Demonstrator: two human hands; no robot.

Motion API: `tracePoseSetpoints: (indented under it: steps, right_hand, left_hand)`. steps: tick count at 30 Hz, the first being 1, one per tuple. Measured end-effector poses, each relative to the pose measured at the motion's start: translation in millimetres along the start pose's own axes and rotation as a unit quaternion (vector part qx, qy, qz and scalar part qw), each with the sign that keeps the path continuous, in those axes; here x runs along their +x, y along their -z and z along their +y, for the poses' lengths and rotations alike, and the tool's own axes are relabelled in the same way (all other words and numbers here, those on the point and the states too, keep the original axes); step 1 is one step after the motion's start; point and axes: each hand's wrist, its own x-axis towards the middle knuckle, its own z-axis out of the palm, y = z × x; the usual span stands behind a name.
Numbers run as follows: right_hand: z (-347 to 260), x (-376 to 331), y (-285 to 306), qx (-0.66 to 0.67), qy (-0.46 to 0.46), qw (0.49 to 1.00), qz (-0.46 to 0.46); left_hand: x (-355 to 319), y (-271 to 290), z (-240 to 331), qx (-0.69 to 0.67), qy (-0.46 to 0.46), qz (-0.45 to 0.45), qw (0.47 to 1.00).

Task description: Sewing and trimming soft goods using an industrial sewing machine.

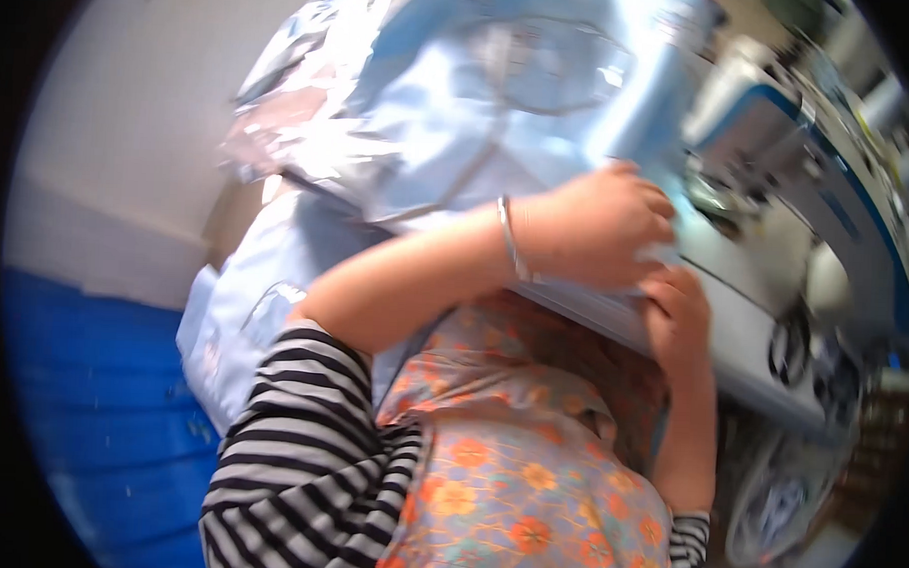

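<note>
A large bundle of light blue fabric (461,94), partly in shiny clear plastic, fills the upper middle of the view. My left hand (597,224), with a thin metal bangle on the wrist, is closed over the bundle's lower right edge. Just below it, my right hand (679,312) curls its fingers around the same edge from underneath, against the white table top (743,344). Both forearms come out of black and white striped sleeves, and a floral apron (527,487) covers my front. The picture is tilted and blurred.
A white and blue sewing machine (780,145) stands on the table at the right. More light blue fabric (253,307) hangs at my left side. A blue surface (100,412) lies at the lower left, below a pale wall (109,152).
</note>
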Motion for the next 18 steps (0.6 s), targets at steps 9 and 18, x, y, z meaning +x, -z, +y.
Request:
tracePoseSetpoints:
  steps: [9,18]
  right_hand:
    - [-36,57,-9,0.002,0.017,0.981,-0.195]
    - [-85,85,-11,0.183,0.159,0.950,-0.196]
  left_hand:
    - [-211,4,45,-0.458,0.429,0.591,0.507]
    - [-270,8,-131,-0.629,0.205,0.573,0.483]
